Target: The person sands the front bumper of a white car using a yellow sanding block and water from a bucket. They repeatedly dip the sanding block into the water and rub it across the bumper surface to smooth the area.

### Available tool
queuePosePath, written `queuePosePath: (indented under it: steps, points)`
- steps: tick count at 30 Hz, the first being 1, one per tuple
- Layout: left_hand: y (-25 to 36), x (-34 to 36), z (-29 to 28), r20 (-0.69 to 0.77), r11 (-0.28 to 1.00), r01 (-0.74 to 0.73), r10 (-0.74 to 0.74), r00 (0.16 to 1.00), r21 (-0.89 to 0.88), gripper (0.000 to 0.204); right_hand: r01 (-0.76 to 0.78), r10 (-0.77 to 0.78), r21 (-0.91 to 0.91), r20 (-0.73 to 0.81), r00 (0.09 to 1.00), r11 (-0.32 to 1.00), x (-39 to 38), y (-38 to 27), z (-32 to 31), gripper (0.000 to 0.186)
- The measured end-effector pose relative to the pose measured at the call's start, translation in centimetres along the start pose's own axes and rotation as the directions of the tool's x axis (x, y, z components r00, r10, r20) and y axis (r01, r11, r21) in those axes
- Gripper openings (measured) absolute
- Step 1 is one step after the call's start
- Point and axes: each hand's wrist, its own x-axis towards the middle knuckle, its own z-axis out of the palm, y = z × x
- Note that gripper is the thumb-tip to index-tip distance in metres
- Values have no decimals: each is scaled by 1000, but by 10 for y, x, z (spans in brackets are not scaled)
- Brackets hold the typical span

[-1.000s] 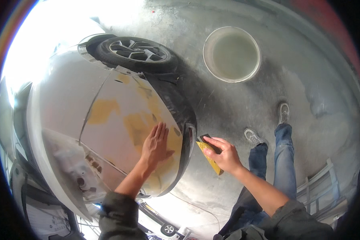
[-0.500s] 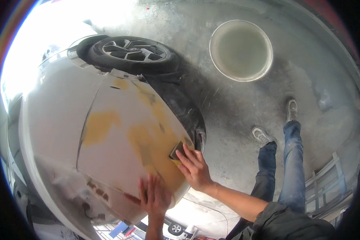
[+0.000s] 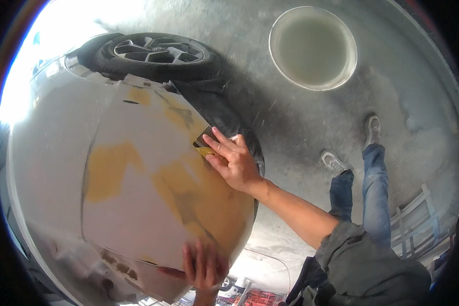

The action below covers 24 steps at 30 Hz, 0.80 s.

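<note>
My right hand (image 3: 234, 164) is closed around a dark sanding block (image 3: 205, 137) with a yellow edge. Its fingers press the block against the upper right edge of a pale car body panel (image 3: 122, 214). Yellow filler patches (image 3: 109, 171) and greyish smears mark the panel. Lower down, my left hand (image 3: 205, 265) lies on the panel's bottom part with fingers stretched out, holding nothing.
A car wheel (image 3: 160, 55) with a dark tyre is beyond the panel. On the grey concrete floor (image 3: 290, 127) stands a round tub (image 3: 274, 46) of cloudy water. A metal rack (image 3: 418, 214) is at the lower right, near my legs and shoes (image 3: 334, 161).
My right hand and the sanding block have moved up along the panel's right edge. My left hand has shifted lower in view. The whole view has shifted slightly.
</note>
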Motion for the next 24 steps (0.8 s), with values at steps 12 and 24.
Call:
queuePosePath:
  steps: [12, 24]
  points:
    - [-3, -3, 1, -27, 1000, 2, -3, 1000, -31, 19, -64, 60, -92, -46, 997, 994, -24, -14, -2, 51]
    - [-1, -5, 4, -59, 998, 22, -25, 998, -54, 19, 36, -36, -6, -31, 999, 999, -65, -23, -17, 46]
